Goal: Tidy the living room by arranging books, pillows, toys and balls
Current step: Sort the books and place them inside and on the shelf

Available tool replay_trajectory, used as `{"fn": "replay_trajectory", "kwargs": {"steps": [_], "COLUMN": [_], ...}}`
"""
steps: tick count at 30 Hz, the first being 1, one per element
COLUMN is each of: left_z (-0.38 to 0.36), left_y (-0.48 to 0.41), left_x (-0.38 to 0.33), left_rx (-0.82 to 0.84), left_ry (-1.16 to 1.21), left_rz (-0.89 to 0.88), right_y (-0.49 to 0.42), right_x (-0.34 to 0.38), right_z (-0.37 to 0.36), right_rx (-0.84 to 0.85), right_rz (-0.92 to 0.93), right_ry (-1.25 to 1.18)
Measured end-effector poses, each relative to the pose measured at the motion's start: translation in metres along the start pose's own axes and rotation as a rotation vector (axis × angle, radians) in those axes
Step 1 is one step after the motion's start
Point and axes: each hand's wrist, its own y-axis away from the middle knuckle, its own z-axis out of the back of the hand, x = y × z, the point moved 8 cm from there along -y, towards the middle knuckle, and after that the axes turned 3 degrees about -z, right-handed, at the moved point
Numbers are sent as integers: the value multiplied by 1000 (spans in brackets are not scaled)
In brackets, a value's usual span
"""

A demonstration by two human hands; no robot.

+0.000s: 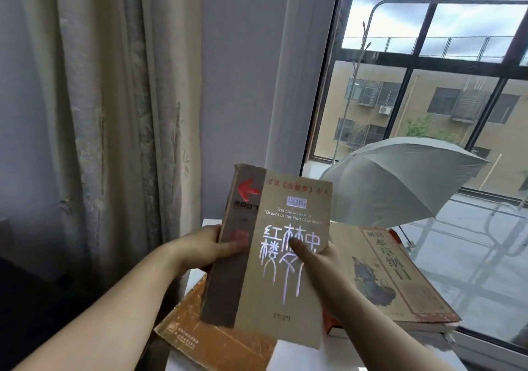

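A tan and brown book [274, 285] with silver Chinese characters and a red arrow on its cover is lifted in front of me, above a white table. My left hand [205, 249] grips its left spine edge, thumb on the cover. My right hand [320, 273] holds its right side, thumb pressed on the cover and fingers hidden behind. Below it lies an orange-brown book [205, 339] at the table's near-left corner. A thick beige book [391, 273] with a painted figure lies on the table to the right.
The white table [337, 353] stands against a large window [428, 85]. Outside the glass an open grey umbrella [400, 179] rests on a wet roof. Beige curtains [100, 113] hang at the left, with a dark area below them.
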Motion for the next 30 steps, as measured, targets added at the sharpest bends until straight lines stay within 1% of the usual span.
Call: {"fn": "replay_trajectory", "kwargs": {"steps": [1, 3, 5, 7, 8, 9, 12, 14, 17, 20, 22, 25, 26, 28, 30], "left_z": [1, 0, -5, -7, -6, -5, -5, -6, -5, -1, 1, 4, 6, 12, 15], "left_y": [-4, -8, -8, -5, -6, -7, -9, -11, -19, -26, -25, -19, -15, -4, 5], "left_x": [5, 20, 39, 57, 64, 71, 76, 76, 72, 61, 52, 29, 17, -6, -23], "left_rx": [-28, -46, -5, 60, 84, 106, 120, 100, 40, -112, -175, -212, -231, -290, -326], "left_ry": [33, 30, -89, -233, -276, -299, -335, -347, -290, -221, -213, -50, 23, 173, 353], "left_rz": [31, 145, 271, 377, 420, 455, 511, 523, 452, 332, 274, 115, 34, -129, -250], "right_y": [0, -2, -4, -7, -7, -7, -10, -11, -13, -15, -10, -2, -2, -3, -9], "right_x": [-7, -37, -70, -90, -91, -93, -98, -96, -98, -99, -97, -92, -88, -74, -52], "right_z": [1, 3, 2, 0, 0, -1, -8, -10, -5, -1, -2, -2, -4, -14, -19], "right_rx": [-30, -68, -92, -115, -140, -165, -167, -145, -167, -206, -207, -191, -170, -105, -89], "right_rz": [-71, -260, -407, -466, -471, -475, -494, -473, -479, -471, -443, -376, -342, -297, -208], "right_ry": [-31, 58, 316, 611, 704, 725, 513, 453, 403, 315, 285, 229, 144, -113, -260]}}
